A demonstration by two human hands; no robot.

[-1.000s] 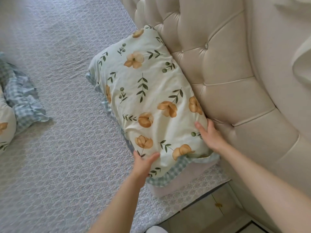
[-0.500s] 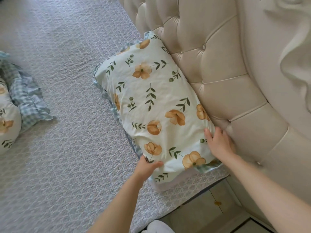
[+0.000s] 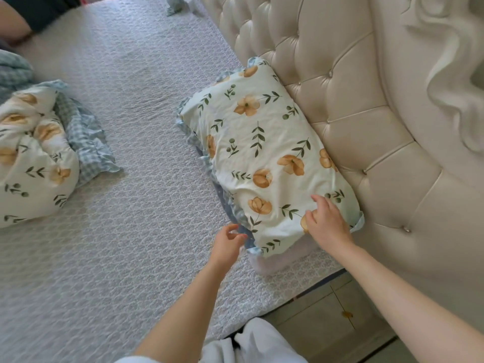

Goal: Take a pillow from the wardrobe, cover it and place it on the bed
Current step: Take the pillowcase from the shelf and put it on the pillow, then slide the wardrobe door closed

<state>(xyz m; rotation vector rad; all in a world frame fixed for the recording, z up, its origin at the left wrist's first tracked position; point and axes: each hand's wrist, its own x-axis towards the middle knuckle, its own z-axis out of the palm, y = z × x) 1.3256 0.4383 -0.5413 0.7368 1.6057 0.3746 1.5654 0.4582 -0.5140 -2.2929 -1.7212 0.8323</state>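
Observation:
A pillow (image 3: 262, 153) in a cream cover printed with orange flowers and green leaves, edged with a blue checked frill, lies on the bed (image 3: 131, 231) against the padded headboard (image 3: 353, 113). A strip of bare pillow shows below the cover at its near end. My right hand (image 3: 327, 224) rests flat on the near end of the pillow, fingers spread. My left hand (image 3: 227, 244) hovers at the pillow's near left corner, beside the frill, fingers loosely curled and holding nothing.
A second bundle of the same floral and checked fabric (image 3: 34, 153) lies on the bed at the left. Another person's arm (image 3: 15, 24) shows at the top left corner. The tiled floor (image 3: 327, 323) lies beside the bed's near edge, below the headboard.
My left hand has let go of the pillow's near left corner and drawn back slightly. My right hand has slid from the headboard side onto the pillow's top. The view has pulled back.

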